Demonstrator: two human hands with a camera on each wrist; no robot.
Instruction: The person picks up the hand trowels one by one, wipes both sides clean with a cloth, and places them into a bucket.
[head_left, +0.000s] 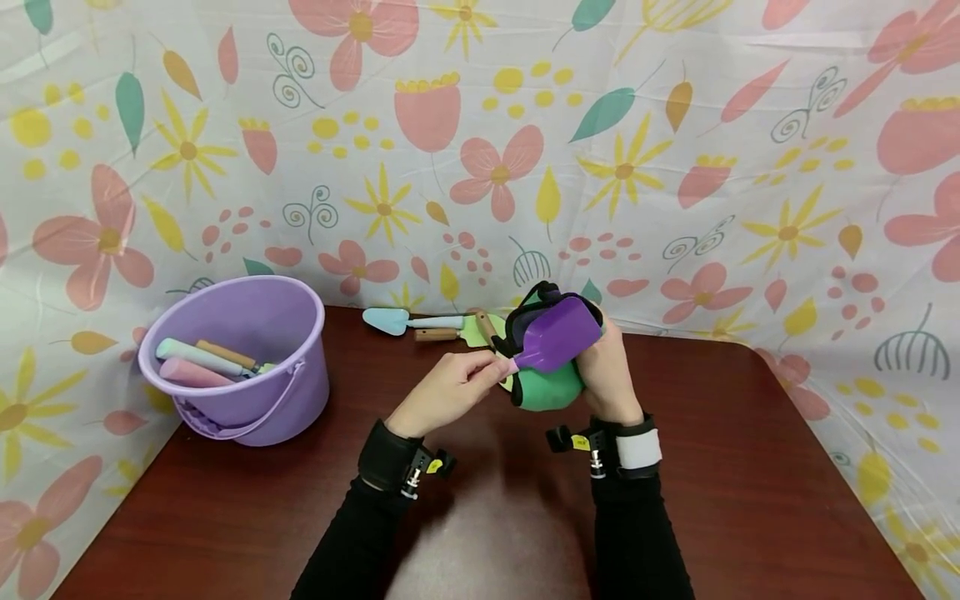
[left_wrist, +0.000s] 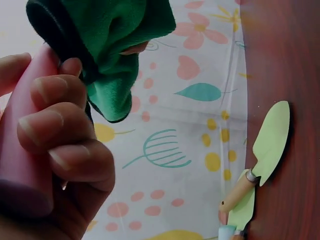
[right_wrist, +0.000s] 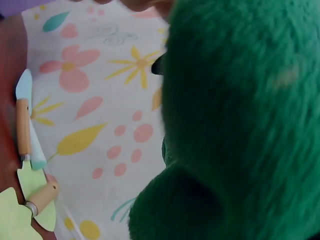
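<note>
In the head view my left hand (head_left: 453,387) grips the pink handle (head_left: 510,368) of a purple toy shovel (head_left: 558,333), its blade pointing up and right. Close by, my right hand (head_left: 609,371) holds a green plush pouch (head_left: 551,389) with black trim, its dark mouth facing up behind the blade. The blade overlaps that mouth; whether it touches the pouch I cannot tell. Curled fingers (left_wrist: 60,115) wrap the pink handle in the left wrist view. Green plush fills the right side of the right wrist view and hides most of my right hand.
A purple bucket (head_left: 300,392) stands left on the brown table (head_left: 480,517), with several tool handles (head_left: 202,357) inside. Against the flowered cloth (head_left: 495,108) lie a light blue trowel (head_left: 386,322) and light green trowels (left_wrist: 272,142) with wooden handles.
</note>
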